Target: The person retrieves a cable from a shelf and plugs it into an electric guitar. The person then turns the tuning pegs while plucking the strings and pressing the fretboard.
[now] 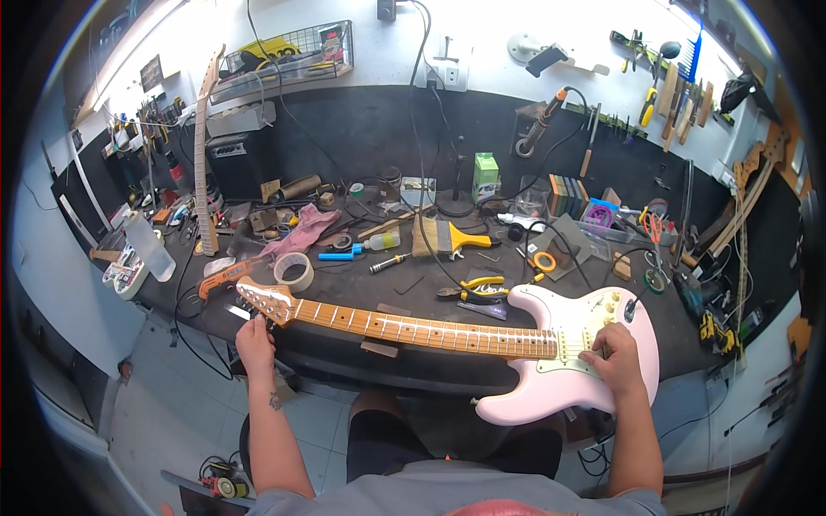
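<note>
A pale pink electric guitar (509,411) lies face up along the bench's front edge, its body at the right and its maple neck (413,329) pointing left. At the headstock (268,301), my left hand (255,346) has its fingers closed at a tuning peg, which they mostly cover. Over the strings, between the pickups and the bridge, rests my right hand (615,357). Its fingers are curled and its thumb touches the strings; anything between them is hidden. A cable is plugged into the jack (630,311) on the body's top.
Behind the guitar, the dark bench (379,288) carries a masking tape roll (294,271), yellow-handled pliers (475,290), a wide brush (447,237) and a screwdriver (389,263). Another guitar neck (202,155) stands at the left. A soldering iron (542,120) hangs on the wall; cables cross the bench.
</note>
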